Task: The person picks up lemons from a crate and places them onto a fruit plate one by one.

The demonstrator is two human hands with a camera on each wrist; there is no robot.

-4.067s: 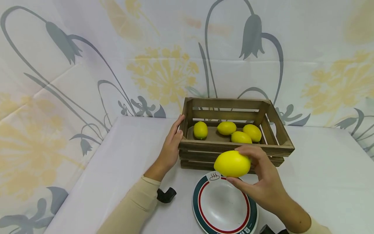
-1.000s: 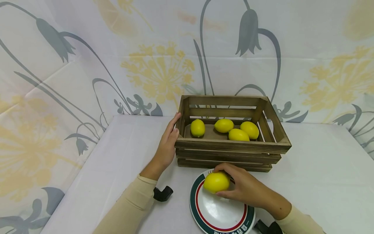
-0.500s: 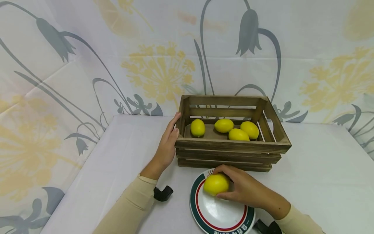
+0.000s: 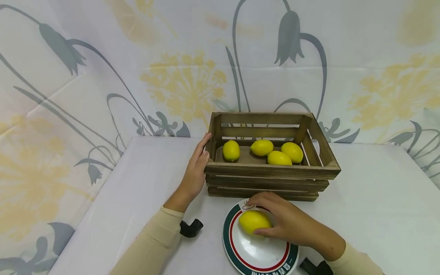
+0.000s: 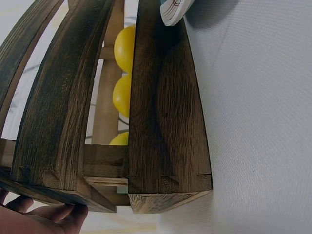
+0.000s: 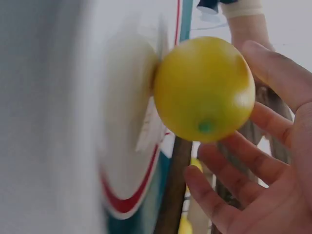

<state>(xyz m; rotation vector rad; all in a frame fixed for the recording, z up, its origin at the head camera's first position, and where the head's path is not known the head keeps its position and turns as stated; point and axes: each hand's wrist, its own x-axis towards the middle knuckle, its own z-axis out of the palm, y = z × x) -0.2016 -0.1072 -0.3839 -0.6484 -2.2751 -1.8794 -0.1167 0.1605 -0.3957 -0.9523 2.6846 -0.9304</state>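
On the white plate (image 4: 259,256) with its green and red rim lies a lemon (image 4: 253,222). My right hand (image 4: 288,221) is spread loosely around that lemon, with a gap showing between the upper fingers and the fruit. The right wrist view shows the lemon (image 6: 202,90) against the plate, the thumb close beside it and the fingers apart. My left hand (image 4: 193,172) rests along the left end of a brown wooden crate (image 4: 271,170); in the left wrist view its fingers (image 5: 53,214) touch the crate's end.
Several lemons (image 4: 262,148) lie inside the crate, behind the plate. A black curved pipe-like piece (image 4: 191,228) sits on the white tablecloth (image 4: 374,198) by the left forearm. Another dark object (image 4: 314,267) is by the right wrist. Patterned cloth (image 4: 185,84) hangs behind.
The right hand has brought the lemon down from in front of the crate onto the plate. Its fingers have just loosened from the fruit. The left hand has stayed at the crate.
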